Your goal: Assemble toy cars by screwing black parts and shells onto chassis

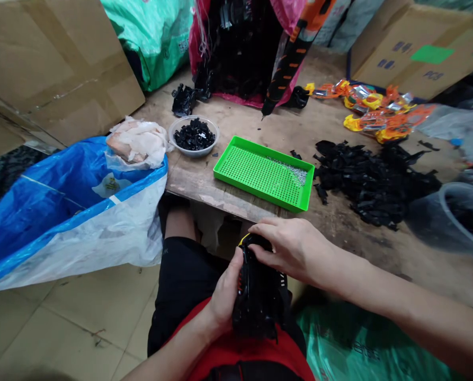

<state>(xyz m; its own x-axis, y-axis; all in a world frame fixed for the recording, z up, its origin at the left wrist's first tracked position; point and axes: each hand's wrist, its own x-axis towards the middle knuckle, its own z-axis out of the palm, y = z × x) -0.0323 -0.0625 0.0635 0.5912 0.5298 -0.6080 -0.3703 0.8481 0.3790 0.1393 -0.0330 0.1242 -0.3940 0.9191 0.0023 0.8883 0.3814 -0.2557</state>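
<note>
A black plastic assembly (256,296) with a yellow edge at its far end rests against my lap; its exact kind I cannot make out. My left hand (226,288) grips its left side, thumb along the edge. At the far end, my right hand (289,246) has its fingers closed over the top of the piece. Beyond my hands, a green perforated tray (248,172) lies at the table edge with small silvery screws (295,173) gathered at its right. An orange and black electric screwdriver (286,74) hangs tip down behind the tray.
A round tub of small black parts (194,135) stands left of the tray. Black parts (371,180) are heaped at right, beside a clear container (454,217). Orange and yellow pieces (373,108) lie behind. A blue-lined sack (89,211) gapes at left, near a cardboard box (57,69).
</note>
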